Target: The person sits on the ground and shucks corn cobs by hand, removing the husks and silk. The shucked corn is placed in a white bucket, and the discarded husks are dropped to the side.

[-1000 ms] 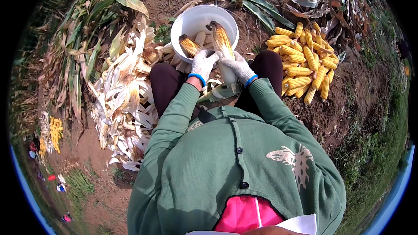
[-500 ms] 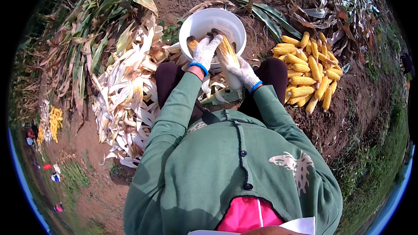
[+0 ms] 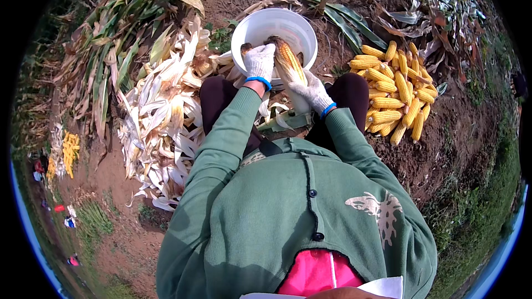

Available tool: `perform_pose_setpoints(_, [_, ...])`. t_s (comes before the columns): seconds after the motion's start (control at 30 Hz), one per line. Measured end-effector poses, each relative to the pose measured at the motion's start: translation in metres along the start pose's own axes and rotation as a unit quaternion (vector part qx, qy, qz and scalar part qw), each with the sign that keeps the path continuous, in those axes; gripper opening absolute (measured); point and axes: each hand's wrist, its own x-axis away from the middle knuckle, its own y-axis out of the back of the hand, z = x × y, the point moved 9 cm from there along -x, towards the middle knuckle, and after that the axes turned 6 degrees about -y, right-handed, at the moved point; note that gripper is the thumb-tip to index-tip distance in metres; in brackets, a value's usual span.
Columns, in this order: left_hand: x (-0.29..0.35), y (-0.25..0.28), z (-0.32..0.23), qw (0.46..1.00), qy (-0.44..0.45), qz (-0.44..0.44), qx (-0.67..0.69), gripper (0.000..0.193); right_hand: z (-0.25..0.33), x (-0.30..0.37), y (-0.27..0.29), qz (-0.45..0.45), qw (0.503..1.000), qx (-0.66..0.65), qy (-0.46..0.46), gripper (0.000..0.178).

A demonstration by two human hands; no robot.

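My right hand, in a white knit glove, is closed round the lower, husk-wrapped end of an ear of corn. The ear tilts over the near rim of a white bucket, its yellow kernels bare along the upper part and its tip dark. My left hand, gloved too, is curled into a closed grip just left of that ear. Whatever its fingers hold is hidden. A brown tip shows at the left hand's far side, against the bucket.
Right of my knee lies a pile of husked yellow ears. On my left is a heap of pale husks, with dry corn stalks beyond. Green leaves lie past the bucket. Another yellow heap is far left.
My left hand has come off the ear's upper part and closed into a grip beside it, baring more kernels to view. The right hand keeps its hold.
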Motion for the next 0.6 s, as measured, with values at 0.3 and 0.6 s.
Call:
perform_pose_setpoints(0.3, [0.018, -0.027, 0.040, 0.899, 0.170, -0.051, 0.401, 0.019, -0.009, -0.001, 0.010, -0.037, 0.997, -0.056, -0.028, 0.057])
perform_pose_setpoints(0.6, [0.045, -0.026, 0.009, 0.868, 0.095, 0.063, 0.482, 0.020, -0.041, -0.007, 0.026, -0.122, 0.946, -0.224, -0.199, 0.060])
